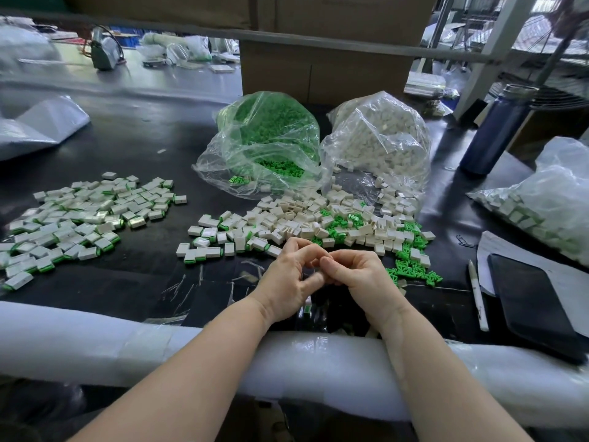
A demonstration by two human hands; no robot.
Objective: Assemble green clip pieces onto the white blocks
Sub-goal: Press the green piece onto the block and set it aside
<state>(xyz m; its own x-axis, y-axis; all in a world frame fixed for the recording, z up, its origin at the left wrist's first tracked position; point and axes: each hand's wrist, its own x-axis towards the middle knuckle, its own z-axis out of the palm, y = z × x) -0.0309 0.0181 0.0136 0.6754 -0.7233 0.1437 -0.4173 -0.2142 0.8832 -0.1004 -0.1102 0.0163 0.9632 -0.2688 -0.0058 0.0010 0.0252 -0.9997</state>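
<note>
My left hand (pixel 287 279) and my right hand (pixel 361 277) meet at the near middle of the black table, fingers curled and fingertips together. They pinch a small piece between them, mostly hidden by the fingers. A white block with a green edge (pixel 307 307) peeks out under my left hand's heel. Just beyond the hands lies a heap of loose white blocks (pixel 306 223) mixed with green clips (pixel 411 271). Finished blocks with green clips (pixel 79 218) are spread out at the left.
Two open plastic bags stand behind the heap, one of green clips (pixel 271 135), one of white blocks (pixel 379 138). A blue bottle (pixel 497 129), another bag of blocks (pixel 548 202), a pen (pixel 477 295) and a dark phone (pixel 535 301) sit at the right. White foam padding (pixel 95 339) covers the near edge.
</note>
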